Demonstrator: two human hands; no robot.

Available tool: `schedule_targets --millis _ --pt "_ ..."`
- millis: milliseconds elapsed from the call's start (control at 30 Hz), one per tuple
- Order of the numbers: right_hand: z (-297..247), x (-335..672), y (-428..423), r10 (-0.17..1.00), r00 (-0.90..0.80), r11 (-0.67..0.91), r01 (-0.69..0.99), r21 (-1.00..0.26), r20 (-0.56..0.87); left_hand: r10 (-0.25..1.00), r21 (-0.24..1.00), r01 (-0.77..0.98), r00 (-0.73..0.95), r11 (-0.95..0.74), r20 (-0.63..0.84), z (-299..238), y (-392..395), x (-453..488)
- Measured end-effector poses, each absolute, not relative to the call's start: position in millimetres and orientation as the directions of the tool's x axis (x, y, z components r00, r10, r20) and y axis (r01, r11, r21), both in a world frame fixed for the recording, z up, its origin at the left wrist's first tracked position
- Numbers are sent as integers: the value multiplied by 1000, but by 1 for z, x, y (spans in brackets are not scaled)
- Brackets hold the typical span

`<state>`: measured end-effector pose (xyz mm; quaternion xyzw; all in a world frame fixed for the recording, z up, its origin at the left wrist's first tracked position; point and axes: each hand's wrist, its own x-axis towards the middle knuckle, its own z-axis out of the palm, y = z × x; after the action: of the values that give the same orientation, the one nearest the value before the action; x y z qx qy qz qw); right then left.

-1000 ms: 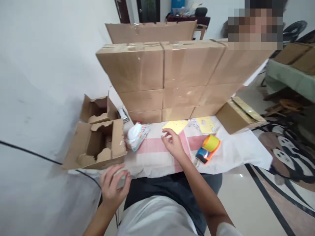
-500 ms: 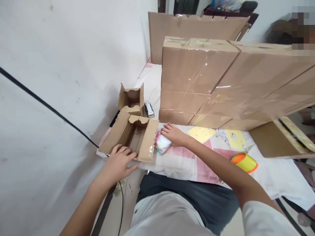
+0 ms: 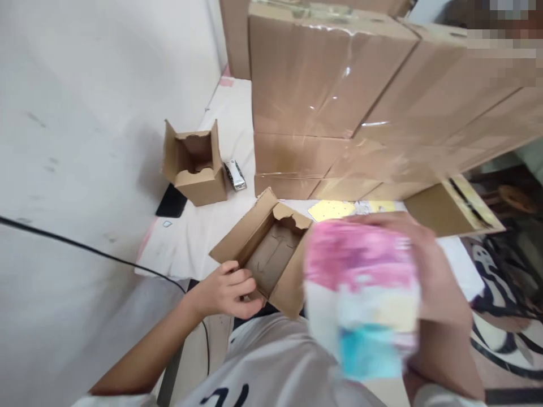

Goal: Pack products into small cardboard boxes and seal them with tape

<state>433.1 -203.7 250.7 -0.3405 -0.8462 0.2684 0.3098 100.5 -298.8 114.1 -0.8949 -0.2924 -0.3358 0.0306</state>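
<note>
My left hand (image 3: 227, 289) grips the near edge of a small open cardboard box (image 3: 271, 257), which is tilted and drawn toward my lap. My right hand (image 3: 436, 299) is raised close to the camera and closed round a soft, colourful packet (image 3: 362, 297), pink on top, white and blue below; it is blurred by motion. The packet hangs just right of the open box.
A second open small box (image 3: 195, 164) stands further back by the wall, with a small silver packet (image 3: 236, 174) next to it. A wall of stacked taped cartons (image 3: 339, 102) runs behind. Yellow cards (image 3: 333, 210) lie on the cloth-covered table. A black cable (image 3: 85, 251) crosses the wall.
My right hand has picked the colourful packet off the table and lifted it toward the camera. My left hand has pulled the open box away from the other box, closer to me.
</note>
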Motion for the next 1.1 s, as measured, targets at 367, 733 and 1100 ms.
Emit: schedule_targets --millis 367,733,1100 --pt "193 319 -161 208 -968 974 218 -56 -142 511 -54 730 528 -682 678 96 -341 102" --pt "177 365 -133 664 -725 627 404 -666 185 627 483 814 -199 -322 753 52 -353 109" --pt "97 410 -198 860 -429 -80 420 -904 -276 802 392 764 262 -512 536 41 -327 89"
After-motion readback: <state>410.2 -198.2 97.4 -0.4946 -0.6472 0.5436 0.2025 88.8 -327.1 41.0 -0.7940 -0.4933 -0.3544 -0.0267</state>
